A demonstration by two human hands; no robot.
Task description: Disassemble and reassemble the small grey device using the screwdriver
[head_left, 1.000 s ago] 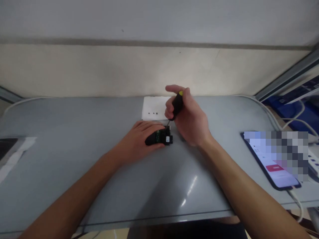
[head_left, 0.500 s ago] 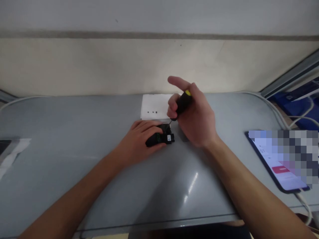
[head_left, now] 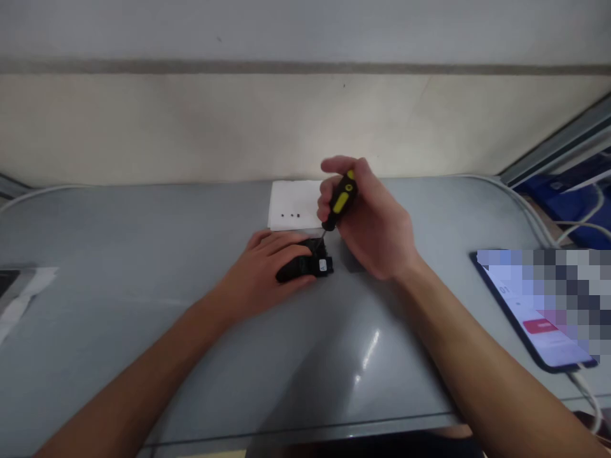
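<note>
My left hand (head_left: 260,267) lies over a small black device (head_left: 305,264) on the grey table (head_left: 143,305), fingers closed round it and holding it down. A small white label shows at the device's right end. My right hand (head_left: 375,222) grips a black and yellow screwdriver (head_left: 340,198), held nearly upright and tilted, with its thin tip down on the device's far right corner. Just behind the device lies a white paper sheet (head_left: 291,200) with three tiny dark screws (head_left: 290,215) on it.
A lit phone (head_left: 537,312) with a cable plugged in lies at the right of the table. White cables (head_left: 520,207) and blue items sit at the far right. A dark object on white paper (head_left: 19,289) lies at the left edge. A pale wall rises behind.
My right hand has turned the screwdriver in its fingers, so more yellow shows on the handle, and the forefinger has curled down onto it. The left hand and device stay put.
</note>
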